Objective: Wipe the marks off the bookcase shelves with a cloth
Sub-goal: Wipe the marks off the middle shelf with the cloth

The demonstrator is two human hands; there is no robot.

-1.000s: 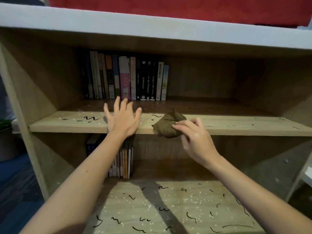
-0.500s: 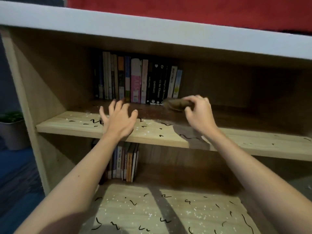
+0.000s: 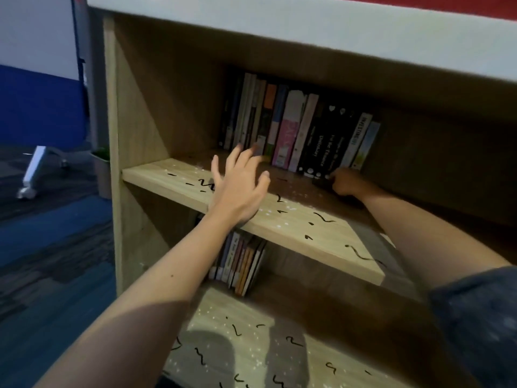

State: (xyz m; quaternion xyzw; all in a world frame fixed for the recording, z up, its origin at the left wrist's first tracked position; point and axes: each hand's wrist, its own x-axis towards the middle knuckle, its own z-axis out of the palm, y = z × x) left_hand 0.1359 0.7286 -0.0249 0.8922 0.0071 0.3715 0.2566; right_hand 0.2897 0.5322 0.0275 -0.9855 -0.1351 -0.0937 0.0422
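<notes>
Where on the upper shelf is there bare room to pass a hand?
Free: the front strip of the upper shelf between the left hand and right hand, and the dark stretch right of the book row. Crowded: at the back, where the right hand holds the cloth by the book row.

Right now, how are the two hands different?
The left hand has its fingers spread; the right hand is curled round the cloth. The left hand is near the front edge of the shelf; the right hand reaches back to the books. Both are over that shelf.
</notes>
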